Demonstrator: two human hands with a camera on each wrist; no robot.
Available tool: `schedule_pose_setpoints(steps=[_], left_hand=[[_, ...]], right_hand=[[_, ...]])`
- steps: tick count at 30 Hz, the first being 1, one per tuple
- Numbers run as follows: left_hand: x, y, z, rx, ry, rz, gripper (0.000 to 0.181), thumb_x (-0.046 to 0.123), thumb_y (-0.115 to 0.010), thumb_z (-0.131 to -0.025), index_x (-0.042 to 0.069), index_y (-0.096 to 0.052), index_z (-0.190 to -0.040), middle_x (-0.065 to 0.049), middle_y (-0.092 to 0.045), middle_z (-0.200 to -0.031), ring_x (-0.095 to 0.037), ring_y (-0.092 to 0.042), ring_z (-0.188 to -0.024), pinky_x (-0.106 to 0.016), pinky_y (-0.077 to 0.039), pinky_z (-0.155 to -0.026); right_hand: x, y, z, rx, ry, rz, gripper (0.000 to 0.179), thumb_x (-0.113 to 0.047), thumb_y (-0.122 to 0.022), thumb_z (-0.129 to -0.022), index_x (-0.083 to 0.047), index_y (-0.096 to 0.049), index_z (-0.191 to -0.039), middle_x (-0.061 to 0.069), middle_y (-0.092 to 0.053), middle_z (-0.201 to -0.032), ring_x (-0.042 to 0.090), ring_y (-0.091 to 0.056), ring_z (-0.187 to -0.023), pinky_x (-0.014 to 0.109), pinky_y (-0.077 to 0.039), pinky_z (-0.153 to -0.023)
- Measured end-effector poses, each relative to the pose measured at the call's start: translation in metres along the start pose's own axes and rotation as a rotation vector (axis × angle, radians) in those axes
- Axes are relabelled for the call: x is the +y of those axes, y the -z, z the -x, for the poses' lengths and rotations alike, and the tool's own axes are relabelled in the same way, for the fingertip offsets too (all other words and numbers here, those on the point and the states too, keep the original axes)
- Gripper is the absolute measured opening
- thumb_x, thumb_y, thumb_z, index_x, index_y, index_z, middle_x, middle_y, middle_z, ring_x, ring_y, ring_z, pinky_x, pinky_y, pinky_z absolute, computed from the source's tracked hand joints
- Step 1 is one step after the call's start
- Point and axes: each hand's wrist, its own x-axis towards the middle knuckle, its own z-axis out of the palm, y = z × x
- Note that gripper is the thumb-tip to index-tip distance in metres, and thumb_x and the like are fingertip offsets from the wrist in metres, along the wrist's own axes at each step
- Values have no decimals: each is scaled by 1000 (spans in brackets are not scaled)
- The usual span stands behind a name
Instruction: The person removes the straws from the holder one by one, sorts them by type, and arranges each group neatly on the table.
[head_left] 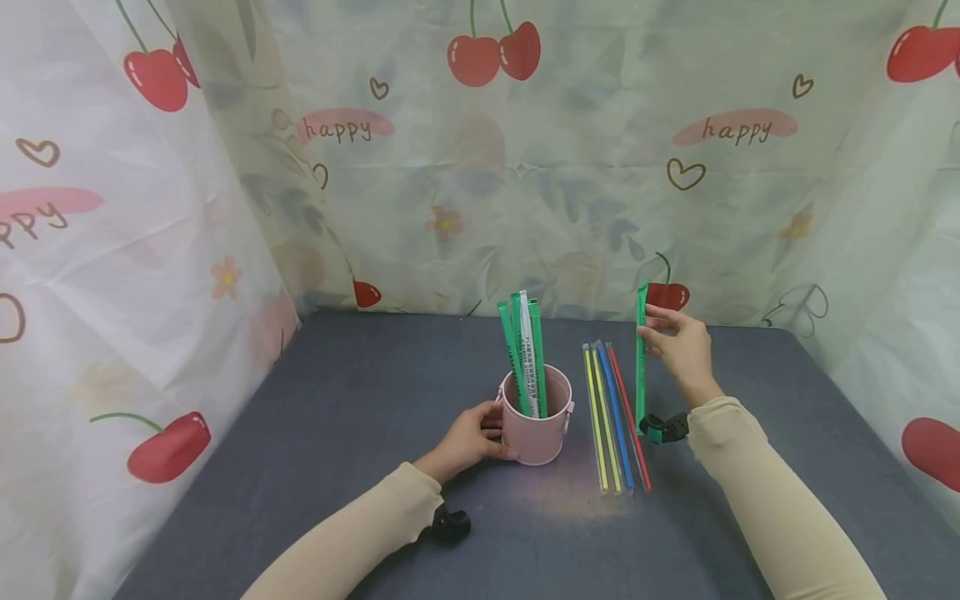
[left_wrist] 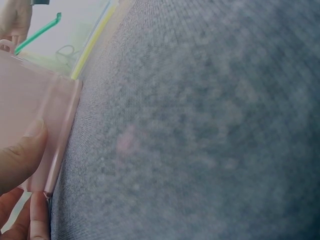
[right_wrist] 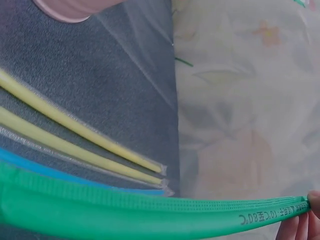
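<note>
A small pink bucket (head_left: pixel 534 437) stands upright on the dark table, with several green-wrapped straws (head_left: pixel 513 350) and a white-wrapped one leaning inside. My left hand (head_left: pixel 474 433) grips its left side, thumb in front; the left wrist view shows the thumb and fingertips on the pink wall (left_wrist: pixel 35 95). To the right, my right hand (head_left: pixel 684 346) pinches a green-wrapped straw (head_left: pixel 641 358) near its upper end. That straw (right_wrist: pixel 150 215) crosses the bottom of the right wrist view, printed lettering near the fingertips. Whether its lower end touches the table I cannot tell.
Between bucket and right hand lie two yellow straws (head_left: pixel 602 425), a blue straw (head_left: pixel 617 421) and a red straw (head_left: pixel 632 421) in clear sleeves, side by side. A patterned cloth (head_left: pixel 480 192) hangs behind the table (head_left: pixel 375 392) and at both sides.
</note>
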Motion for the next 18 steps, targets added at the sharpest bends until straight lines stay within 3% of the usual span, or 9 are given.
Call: schedule_pose_setpoints(steps=[4, 8, 18], left_hand=[[0, 0, 0, 1, 0, 0, 73, 4, -86, -70, 5, -51, -134, -11, -58, -130, -24, -59, -115, -38, -53, -95], [0, 0, 0, 3, 4, -2, 73, 5, -86, -70, 6, -51, -134, -10, -58, -131, -24, -59, -116, -38, -53, -95], [0, 0, 0, -2, -3, -4, 74, 4, -86, -69, 4, -50, -135, -11, -57, -131, -25, -59, -116, -37, -53, -95]], right_hand=[[4, 0, 0, -7, -6, 41, 45, -15, -68, -91, -13, -58, -135, 16, -64, -111, 6, -67, -77, 14, -55, -65], [9, 0, 0, -16, -21, 67, 45, -15, -69, -91, -12, -58, -134, 17, -64, -111, 9, -68, -79, 23, -59, -71], [21, -4, -2, -45, -56, 106, 46, -13, -68, -90, -13, -57, -135, 19, -66, -113, -4, -61, -72, 33, -60, -75]])
